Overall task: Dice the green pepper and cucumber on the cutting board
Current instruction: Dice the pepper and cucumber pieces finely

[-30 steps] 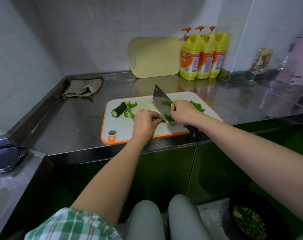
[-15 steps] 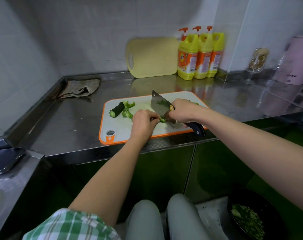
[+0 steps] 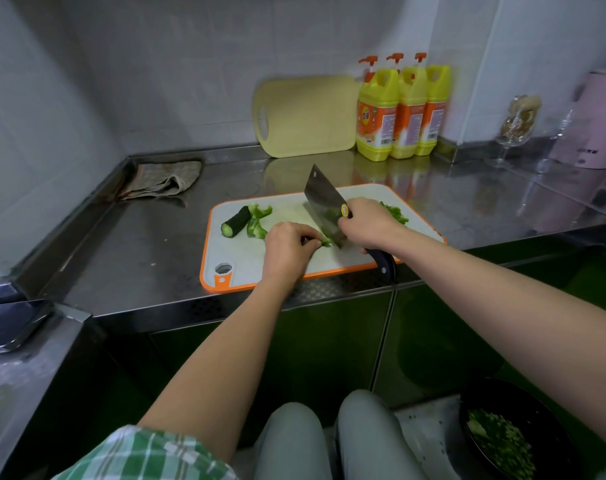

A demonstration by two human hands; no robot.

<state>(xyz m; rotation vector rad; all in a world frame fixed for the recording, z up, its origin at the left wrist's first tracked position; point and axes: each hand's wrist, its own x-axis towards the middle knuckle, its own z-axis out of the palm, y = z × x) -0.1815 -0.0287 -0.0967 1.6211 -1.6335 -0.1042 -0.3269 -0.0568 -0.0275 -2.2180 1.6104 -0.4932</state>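
Left fingers (image 3: 310,237) atop pepper strip (image 3: 326,242) (cleaver (image 3: 324,206) alongside)

The cutting board (image 3: 239,251) is seen in white, edged with orange. The cucumber (image 3: 235,221) is coloured dark green with a pale cut end; the green pepper (image 3: 258,221) is shown in a brighter green. On the cleaver (image 3: 324,206), a grey blade, a yellow sticker and a black handle are seen. At the far wall, a pale yellow board (image 3: 308,116) and three yellow bottles (image 3: 402,112) with orange labels are seen. The near left sleeve (image 3: 145,455) is patterned in green and white check.
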